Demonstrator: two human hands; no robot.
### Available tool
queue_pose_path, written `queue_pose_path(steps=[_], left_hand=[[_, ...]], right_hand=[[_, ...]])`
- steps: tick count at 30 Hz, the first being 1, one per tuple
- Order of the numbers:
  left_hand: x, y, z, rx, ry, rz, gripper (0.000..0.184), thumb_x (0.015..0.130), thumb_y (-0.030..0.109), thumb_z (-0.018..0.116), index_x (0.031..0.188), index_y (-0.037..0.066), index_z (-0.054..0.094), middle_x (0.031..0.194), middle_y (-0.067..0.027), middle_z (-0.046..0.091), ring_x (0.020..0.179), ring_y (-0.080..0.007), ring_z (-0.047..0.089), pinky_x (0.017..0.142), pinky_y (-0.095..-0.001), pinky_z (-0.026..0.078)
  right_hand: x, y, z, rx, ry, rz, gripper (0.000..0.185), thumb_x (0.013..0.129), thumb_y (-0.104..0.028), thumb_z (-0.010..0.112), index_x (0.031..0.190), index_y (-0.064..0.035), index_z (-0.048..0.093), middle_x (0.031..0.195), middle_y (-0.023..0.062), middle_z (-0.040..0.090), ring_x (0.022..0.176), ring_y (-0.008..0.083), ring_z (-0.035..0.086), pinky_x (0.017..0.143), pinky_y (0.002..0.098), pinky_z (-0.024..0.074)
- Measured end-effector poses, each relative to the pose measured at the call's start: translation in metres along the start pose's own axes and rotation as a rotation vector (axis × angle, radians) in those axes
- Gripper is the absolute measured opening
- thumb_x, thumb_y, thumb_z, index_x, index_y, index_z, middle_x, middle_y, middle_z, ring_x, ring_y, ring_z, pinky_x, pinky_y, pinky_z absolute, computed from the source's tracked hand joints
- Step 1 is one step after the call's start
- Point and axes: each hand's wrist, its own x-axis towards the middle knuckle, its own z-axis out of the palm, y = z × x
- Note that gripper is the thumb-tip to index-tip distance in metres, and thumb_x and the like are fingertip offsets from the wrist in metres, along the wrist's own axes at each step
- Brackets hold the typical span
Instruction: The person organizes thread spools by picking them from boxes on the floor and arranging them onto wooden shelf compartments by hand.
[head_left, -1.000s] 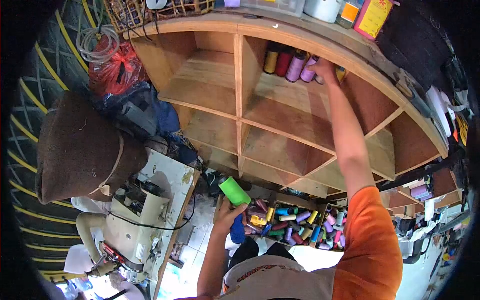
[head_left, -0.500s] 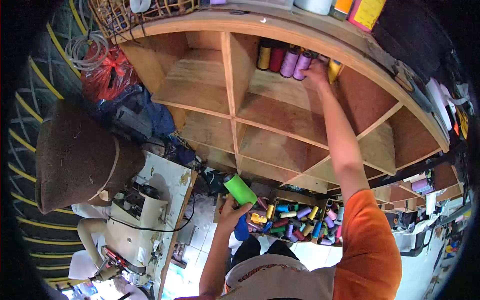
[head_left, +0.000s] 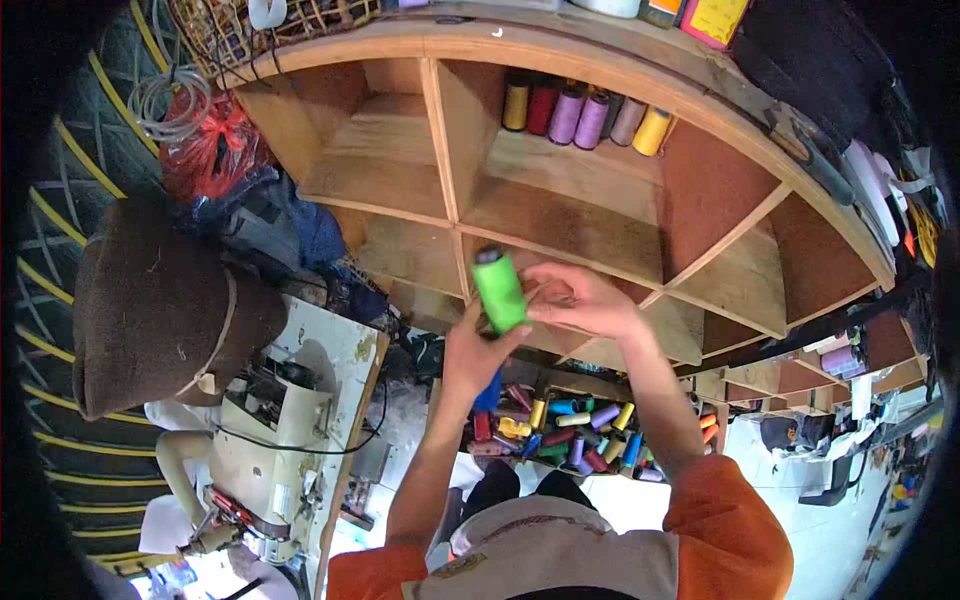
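Note:
My left hand [head_left: 478, 350] grips a spool of bright green thread [head_left: 499, 292] from below, in front of the wooden shelf. The spool stands tilted, its dark end up, and is slightly blurred. My right hand [head_left: 588, 302] meets the spool's right side, with its fingers bent and the fingertips against it. In the upper middle compartment stands a row of thread spools: a dark gold spool [head_left: 516, 103], a dark red spool [head_left: 540, 110], two purple spools [head_left: 578, 118], a greyish mauve spool [head_left: 628, 122] and a yellow spool [head_left: 652, 132], with another dark one partly hidden.
Below my hands, a box holds many mixed thread spools [head_left: 580, 440]. A sewing machine [head_left: 265, 440] on a white table stands at the left, beside a large brown cloth-covered form [head_left: 160, 310]. The wooden shelf [head_left: 560, 225] curves across the front. A wicker basket [head_left: 290, 30] sits on top.
My right hand has left the spool row in the compartment and come down to the green spool. My left hand has raised that spool up and to the right.

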Motion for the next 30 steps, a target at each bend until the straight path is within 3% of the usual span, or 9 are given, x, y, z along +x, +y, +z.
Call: queue_pose_path(steps=[3, 9, 12, 15, 16, 20, 24, 28, 30], left_hand=[[0.015, 0.008, 0.014, 0.143, 0.057, 0.244, 0.054, 0.072, 0.019, 0.074, 0.120, 0.004, 0.054, 0.104, -0.0184, 0.064, 0.099, -0.0310, 0.063, 0.081, -0.0372, 0.050], [0.015, 0.020, 0.034, 0.170, 0.045, 0.272, 0.066, 0.071, 0.019, 0.077, 0.127, -0.001, 0.048, 0.111, -0.0215, 0.062, 0.103, -0.0294, 0.062, 0.085, -0.0369, 0.049], [0.013, -0.013, 0.034, 0.091, 0.044, 0.303, 0.073, 0.074, 0.008, 0.075, 0.136, -0.003, 0.037, 0.114, -0.0190, 0.061, 0.066, -0.0107, 0.061, 0.048, -0.0227, 0.049], [-0.004, -0.039, 0.024, 0.070, 0.003, 0.141, 0.069, 0.076, 0.006, 0.072, 0.135, -0.002, 0.038, 0.121, -0.0182, 0.057, 0.064, -0.0104, 0.059, 0.047, -0.0231, 0.048], [-0.006, -0.066, 0.023, 0.069, 0.023, 0.143, 0.067, 0.077, 0.005, 0.072, 0.135, -0.002, 0.039, 0.122, -0.0179, 0.057, 0.064, -0.0104, 0.059, 0.046, -0.0232, 0.048], [-0.039, -0.058, 0.011, -0.059, 0.082, -0.259, 0.064, 0.074, 0.012, 0.074, 0.129, -0.004, 0.046, 0.124, -0.0216, 0.055, 0.111, -0.0252, 0.058, 0.093, -0.0310, 0.045], [-0.062, -0.105, -0.007, 0.044, 0.152, -0.153, 0.063, 0.074, 0.009, 0.074, 0.129, -0.004, 0.046, 0.120, -0.0203, 0.058, 0.111, -0.0239, 0.057, 0.093, -0.0317, 0.045], [-0.077, -0.085, -0.022, 0.045, 0.203, -0.233, 0.060, 0.076, 0.010, 0.074, 0.128, -0.002, 0.047, 0.118, -0.0182, 0.059, 0.095, -0.0183, 0.062, 0.077, -0.0289, 0.052], [-0.077, -0.123, -0.030, 0.121, 0.203, -0.087, 0.058, 0.077, 0.011, 0.073, 0.128, 0.000, 0.047, 0.110, -0.0157, 0.063, 0.072, -0.0110, 0.062, 0.054, -0.0240, 0.052]], right_hand=[[-0.013, 0.001, 0.010, -0.135, 0.275, 0.006, 0.064, 0.074, -0.035, 0.076, 0.118, 0.0039, 0.052, 0.109, 0.0115, 0.061, 0.084, 0.0152, 0.061, 0.075, 0.0291, 0.0505], [-0.026, 0.003, 0.000, -0.148, 0.509, 0.004, 0.054, 0.075, -0.034, 0.074, 0.110, 0.0030, 0.059, 0.088, 0.0110, 0.066, 0.074, 0.0128, 0.062, 0.063, 0.0265, 0.0476], [-0.004, 0.010, -0.034, 0.041, 0.753, -0.124, 0.045, 0.077, -0.029, 0.072, 0.108, 0.0016, 0.062, 0.088, 0.0129, 0.068, 0.078, 0.0178, 0.064, 0.070, 0.0309, 0.0482], [0.034, 0.022, -0.103, -0.557, 1.102, -0.195, 0.044, 0.074, -0.028, 0.073, 0.106, 0.0000, 0.061, 0.094, 0.0179, 0.067, 0.085, 0.0268, 0.066, 0.077, 0.0356, 0.0489], [0.045, 0.016, -0.113, -0.372, 1.136, -0.234, 0.045, 0.072, -0.030, 0.074, 0.103, -0.0002, 0.061, 0.093, 0.0198, 0.067, 0.086, 0.0338, 0.065, 0.078, 0.0395, 0.0488], [0.105, 0.042, -0.180, -0.773, 1.322, 0.051, 0.051, 0.071, -0.040, 0.073, 0.107, -0.0055, 0.061, 0.097, 0.0195, 0.066, 0.091, 0.0329, 0.064, 0.080, 0.0398, 0.0493], [0.139, 0.076, -0.218, -0.902, 1.246, 0.071, 0.059, 0.070, -0.047, 0.071, 0.111, -0.0072, 0.058, 0.096, 0.0175, 0.066, 0.090, 0.0341, 0.063, 0.078, 0.0424, 0.0493], [0.149, 0.088, -0.227, -0.908, 1.232, 0.045, 0.053, 0.070, -0.041, 0.074, 0.103, -0.0015, 0.061, 0.092, 0.0202, 0.065, 0.088, 0.0362, 0.062, 0.078, 0.0436, 0.0487], [0.156, 0.095, -0.233, -0.903, 1.252, -0.034, 0.053, 0.070, -0.038, 0.075, 0.102, 0.0012, 0.061, 0.092, 0.0222, 0.064, 0.088, 0.0377, 0.062, 0.079, 0.0443, 0.0483]])
